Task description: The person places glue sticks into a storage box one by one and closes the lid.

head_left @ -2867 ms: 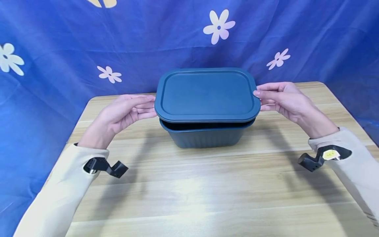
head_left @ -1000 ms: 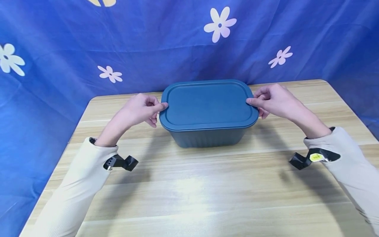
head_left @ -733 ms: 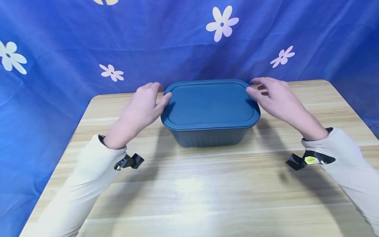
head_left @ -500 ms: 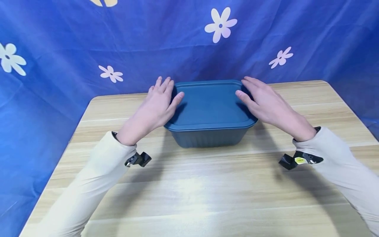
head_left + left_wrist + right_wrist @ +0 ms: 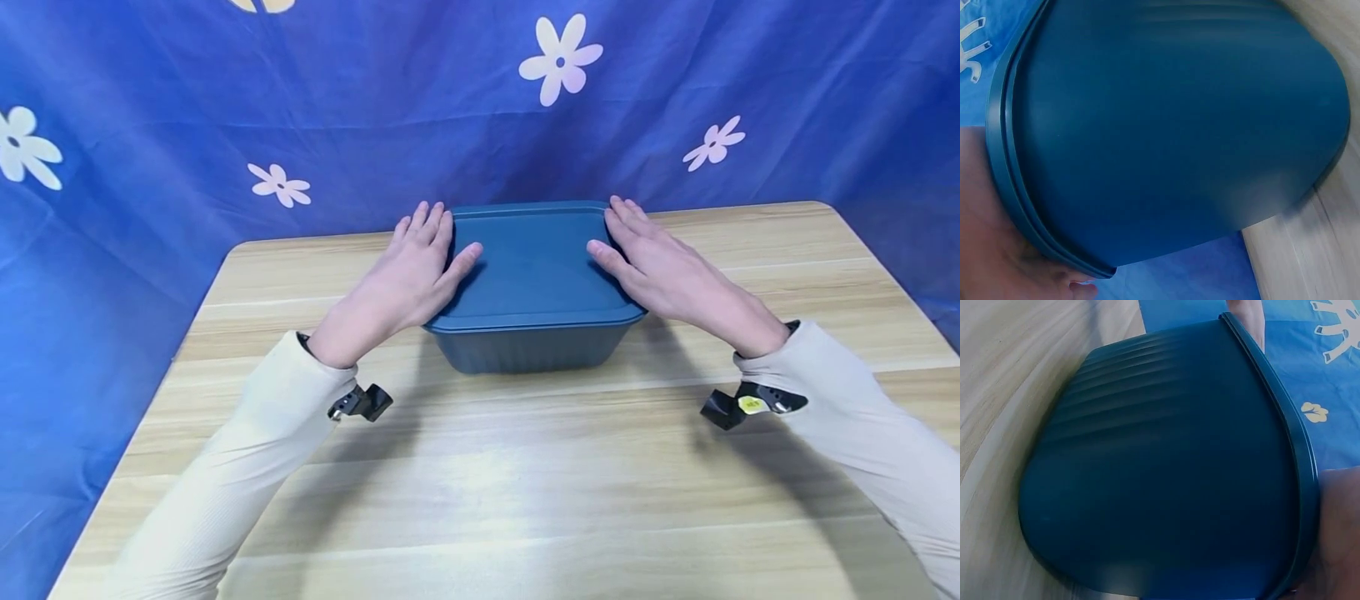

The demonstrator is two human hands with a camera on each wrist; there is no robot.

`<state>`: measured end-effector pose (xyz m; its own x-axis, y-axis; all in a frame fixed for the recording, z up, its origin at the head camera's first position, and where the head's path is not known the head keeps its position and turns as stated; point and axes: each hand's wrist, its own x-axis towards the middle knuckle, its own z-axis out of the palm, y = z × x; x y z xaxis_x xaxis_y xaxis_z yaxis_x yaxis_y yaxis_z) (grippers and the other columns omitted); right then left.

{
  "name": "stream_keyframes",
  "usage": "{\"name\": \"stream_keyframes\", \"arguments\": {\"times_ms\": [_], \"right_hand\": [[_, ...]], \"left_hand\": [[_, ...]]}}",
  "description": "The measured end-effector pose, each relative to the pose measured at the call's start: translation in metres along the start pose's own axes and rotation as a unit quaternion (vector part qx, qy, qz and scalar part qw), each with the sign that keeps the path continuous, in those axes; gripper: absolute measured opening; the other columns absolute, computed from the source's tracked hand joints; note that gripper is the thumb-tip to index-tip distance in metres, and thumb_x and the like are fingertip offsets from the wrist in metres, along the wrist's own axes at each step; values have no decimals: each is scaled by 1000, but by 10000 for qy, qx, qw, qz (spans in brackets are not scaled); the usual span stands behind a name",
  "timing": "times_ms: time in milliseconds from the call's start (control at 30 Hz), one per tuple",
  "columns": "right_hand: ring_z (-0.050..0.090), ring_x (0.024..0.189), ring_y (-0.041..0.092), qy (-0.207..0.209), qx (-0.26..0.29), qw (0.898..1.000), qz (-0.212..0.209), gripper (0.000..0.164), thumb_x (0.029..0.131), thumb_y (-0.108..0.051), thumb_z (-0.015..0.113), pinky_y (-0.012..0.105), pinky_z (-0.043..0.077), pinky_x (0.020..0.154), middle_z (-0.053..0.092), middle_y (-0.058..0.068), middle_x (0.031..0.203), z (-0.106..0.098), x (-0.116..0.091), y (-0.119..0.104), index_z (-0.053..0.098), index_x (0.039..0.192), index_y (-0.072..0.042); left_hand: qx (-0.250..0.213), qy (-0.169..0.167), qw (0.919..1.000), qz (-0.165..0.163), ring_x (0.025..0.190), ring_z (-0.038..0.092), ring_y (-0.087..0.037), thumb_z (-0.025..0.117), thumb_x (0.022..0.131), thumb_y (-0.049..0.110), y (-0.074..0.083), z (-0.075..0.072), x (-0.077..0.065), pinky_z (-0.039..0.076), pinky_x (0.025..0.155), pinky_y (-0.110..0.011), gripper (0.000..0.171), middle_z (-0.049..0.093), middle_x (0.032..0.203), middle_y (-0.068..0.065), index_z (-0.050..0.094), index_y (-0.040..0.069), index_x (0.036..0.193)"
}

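Standing near the far middle of a pale wooden table [image 5: 525, 467], a dark teal plastic box [image 5: 528, 348] is seen with its matching lid [image 5: 534, 267] seated flat on the rim. The lid is a rounded rectangle with a raised border and a smooth matte face; the box wall below it is ribbed with fine vertical grooves, as is shown plainly in the right wrist view [image 5: 1166, 475]. The left hand [image 5: 401, 283] is laid palm down on the lid's left edge, fingers straight and held close together, thumb spread toward the middle. The right hand [image 5: 663, 275] is laid likewise on the right edge, fingers straight and together, thumb angled inward. Nothing is gripped by either hand; only flat contact is shown. Cream ribbed sleeves [image 5: 247, 467] are worn down to the wrists. Behind the table a blue cloth [image 5: 225, 100] printed with white flowers is hung.
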<state>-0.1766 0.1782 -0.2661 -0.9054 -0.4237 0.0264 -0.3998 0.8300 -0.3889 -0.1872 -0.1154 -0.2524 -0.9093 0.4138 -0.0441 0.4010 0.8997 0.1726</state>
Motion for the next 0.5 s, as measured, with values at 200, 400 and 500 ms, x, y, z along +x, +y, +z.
{"name": "stream_keyframes", "arguments": {"times_ms": [200,400,500], "right_hand": [[-2,147,28,43,49,10000,-22,72,104,-49,24,45,5,120,3,20,159,1,-1,2,14,150,6],[-2,147,26,265,237,9993,-88,69,105,-46,27,44,5,120,3,17,160,5,-3,9,14,150,5],[-1,147,26,348,301,9988,-139,69,105,-46,28,43,5,121,5,17,159,6,-2,12,16,150,5]], "left_hand": [[-97,17,10000,13,146,-1,-35,22,103,52,1,5,0,2,120,-45,76,5,157,-25,14,-9,149],[-260,59,9996,-67,147,-3,-33,22,104,51,3,10,2,2,121,-43,76,2,158,-24,12,-8,149],[-357,75,9993,-130,146,-5,-32,22,103,52,4,11,2,0,121,-40,76,1,158,-24,10,-8,149]]}}
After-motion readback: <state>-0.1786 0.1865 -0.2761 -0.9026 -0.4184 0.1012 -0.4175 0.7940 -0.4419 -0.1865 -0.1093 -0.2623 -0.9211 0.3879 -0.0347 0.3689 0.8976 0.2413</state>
